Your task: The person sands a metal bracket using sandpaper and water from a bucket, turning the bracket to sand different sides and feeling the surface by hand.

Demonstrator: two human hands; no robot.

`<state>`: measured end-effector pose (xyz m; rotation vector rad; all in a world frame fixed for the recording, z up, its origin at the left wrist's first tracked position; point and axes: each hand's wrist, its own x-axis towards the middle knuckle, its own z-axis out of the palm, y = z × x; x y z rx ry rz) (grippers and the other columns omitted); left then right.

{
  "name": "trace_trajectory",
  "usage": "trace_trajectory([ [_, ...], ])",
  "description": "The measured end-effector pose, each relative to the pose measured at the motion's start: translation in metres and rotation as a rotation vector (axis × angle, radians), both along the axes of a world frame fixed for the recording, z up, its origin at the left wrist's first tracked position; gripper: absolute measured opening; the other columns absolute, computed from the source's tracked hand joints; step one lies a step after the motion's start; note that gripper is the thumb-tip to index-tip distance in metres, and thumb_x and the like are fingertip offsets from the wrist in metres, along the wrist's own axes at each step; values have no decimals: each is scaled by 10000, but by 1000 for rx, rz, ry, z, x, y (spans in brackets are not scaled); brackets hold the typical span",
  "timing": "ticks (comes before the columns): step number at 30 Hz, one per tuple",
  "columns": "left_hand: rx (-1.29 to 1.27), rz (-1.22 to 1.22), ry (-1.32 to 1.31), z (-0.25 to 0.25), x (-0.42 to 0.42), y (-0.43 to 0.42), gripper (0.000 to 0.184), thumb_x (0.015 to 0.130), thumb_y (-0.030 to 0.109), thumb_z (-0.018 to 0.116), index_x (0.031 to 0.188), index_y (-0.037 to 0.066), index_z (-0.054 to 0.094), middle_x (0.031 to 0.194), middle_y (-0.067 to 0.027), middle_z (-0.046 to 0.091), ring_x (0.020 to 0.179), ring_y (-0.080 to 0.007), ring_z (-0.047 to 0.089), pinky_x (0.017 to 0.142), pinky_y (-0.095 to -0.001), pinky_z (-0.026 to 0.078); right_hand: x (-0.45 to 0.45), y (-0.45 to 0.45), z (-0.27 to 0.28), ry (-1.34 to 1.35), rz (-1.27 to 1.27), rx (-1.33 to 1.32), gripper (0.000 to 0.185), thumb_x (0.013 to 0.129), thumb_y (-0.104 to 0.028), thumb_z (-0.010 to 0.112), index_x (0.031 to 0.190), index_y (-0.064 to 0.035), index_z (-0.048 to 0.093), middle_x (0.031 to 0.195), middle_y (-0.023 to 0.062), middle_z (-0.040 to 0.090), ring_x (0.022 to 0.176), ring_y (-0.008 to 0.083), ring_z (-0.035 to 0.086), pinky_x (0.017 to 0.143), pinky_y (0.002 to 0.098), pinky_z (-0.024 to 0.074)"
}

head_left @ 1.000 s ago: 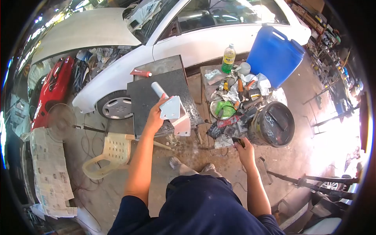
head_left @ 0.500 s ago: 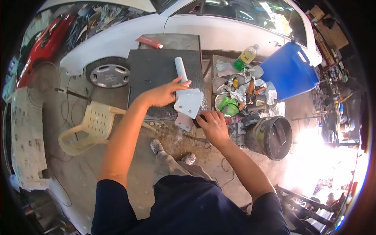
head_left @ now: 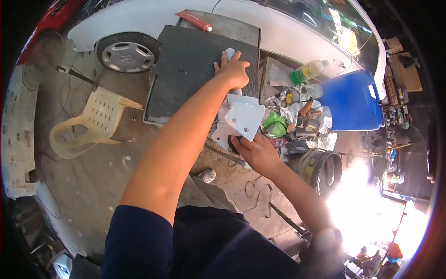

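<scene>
A pale grey metal bracket (head_left: 245, 116), made of flat plates with bolt holes on the end of a tube, lies on the black tabletop (head_left: 186, 60). Its plates stick out past the table's near edge. My left hand (head_left: 232, 73) is closed over the tube, whose rounded far end (head_left: 230, 52) shows between the fingers. Below the plates, my right hand (head_left: 260, 152) grips a small dark pad (head_left: 234, 145) against the lower plate's edge. Part of the pad is hidden under the fingers, so its exact kind is unclear.
A red tube (head_left: 194, 20) lies at the table's back. On the right are a bottle of green liquid (head_left: 309, 71), a blue container (head_left: 350, 102), a heap of crumpled wrappers and tools, and a black bucket (head_left: 325, 173). A cream plastic chair (head_left: 95, 118) stands left; a white car (head_left: 186, 18) is behind.
My left hand has slid along the tube from the plate end toward its far end. My right hand, with the dark pad, has shifted slightly. The whole view has turned and moved.
</scene>
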<state>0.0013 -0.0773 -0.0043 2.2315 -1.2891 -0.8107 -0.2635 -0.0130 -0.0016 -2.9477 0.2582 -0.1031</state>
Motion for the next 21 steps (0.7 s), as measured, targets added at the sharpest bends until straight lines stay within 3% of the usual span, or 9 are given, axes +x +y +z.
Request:
trace_trajectory([
  [1,22,28,30,7,-4,0,661,890,54,575,1504,296,575,1771,-42,147,1626,-425,29,1295,-627,108,4,-7,-5,-9,-33,60,373,863,-165,685,1233,-144,723,1060,47,623,1031,248,609,849,410,539],
  [7,-66,35,-8,-6,-2,-1,632,885,48,580,1471,282,606,1767,-44,165,1620,-440,66,1300,-610,122,4,-6,-6,3,41,-18,301,818,-145,697,1108,-158,778,1122,54,629,958,290,635,815,437,556],
  [10,-40,9,-11,-5,-2,-2,600,925,91,587,1500,263,584,1772,-56,140,1626,-425,28,1315,-565,85,1,-9,0,-66,-85,58,235,809,-109,684,1018,-155,779,1092,65,631,912,280,640,763,431,558],
  [12,-37,13,-24,-2,-2,-2,626,900,69,582,1494,265,584,1766,-53,168,1621,-438,59,1307,-587,109,6,-16,-8,-83,-155,58,205,808,-98,675,982,-145,773,1074,68,634,899,277,640,746,435,553],
  [16,-37,11,-2,-7,-1,-3,583,932,140,590,1503,256,578,1775,-83,112,1623,-441,18,1309,-583,70,0,-10,2,-80,-55,-41,209,814,-101,682,995,-153,775,1060,54,641,902,274,636,767,457,543],
  [17,-95,6,47,-5,0,-1,573,934,166,603,1502,240,578,1768,-101,136,1619,-445,45,1308,-574,88,-1,-18,4,34,-141,-82,256,824,-83,686,1053,-155,777,1052,52,643,926,275,641,800,448,544],
  [19,-219,-1,140,-12,15,6,564,938,220,629,1499,208,577,1755,-138,185,1611,-454,100,1305,-555,123,-16,-23,23,-47,-262,7,291,837,-68,684,1100,-155,774,1042,58,644,956,282,646,827,441,540],
  [21,-549,72,135,-15,33,34,514,950,245,654,1445,114,606,1631,-213,421,1522,-437,350,1239,-518,299,-37,-24,36,-85,-352,102,294,855,-37,686,1128,-114,763,1029,81,650,1011,310,651,863,434,533],
])
